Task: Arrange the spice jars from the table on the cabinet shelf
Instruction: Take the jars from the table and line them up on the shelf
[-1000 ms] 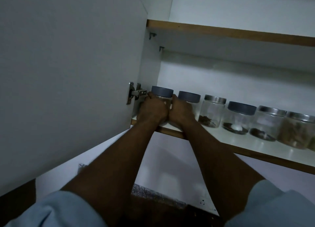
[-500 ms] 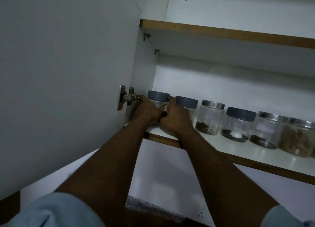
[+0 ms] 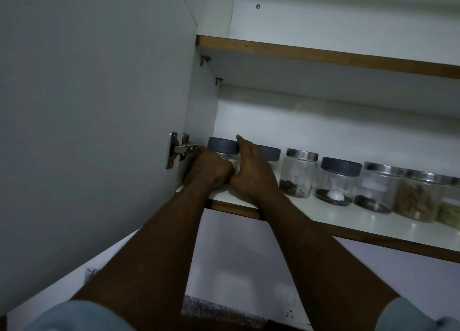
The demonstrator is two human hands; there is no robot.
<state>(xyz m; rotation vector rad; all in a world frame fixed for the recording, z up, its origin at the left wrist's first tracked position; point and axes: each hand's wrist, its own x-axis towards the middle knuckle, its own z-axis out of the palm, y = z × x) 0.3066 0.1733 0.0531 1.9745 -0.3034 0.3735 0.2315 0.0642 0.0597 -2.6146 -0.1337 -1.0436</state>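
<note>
Cabinet shelf [image 3: 323,218]: left hand [image 3: 209,166] curls round end jar [image 3: 222,145], right hand [image 3: 254,171] flat against it, other jars [image 3: 298,174] rightward; likely seating step; release next.

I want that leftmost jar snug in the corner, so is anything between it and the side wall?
Only the left hand, curled round the jar beside the hinge; nothing else shows there.
</note>
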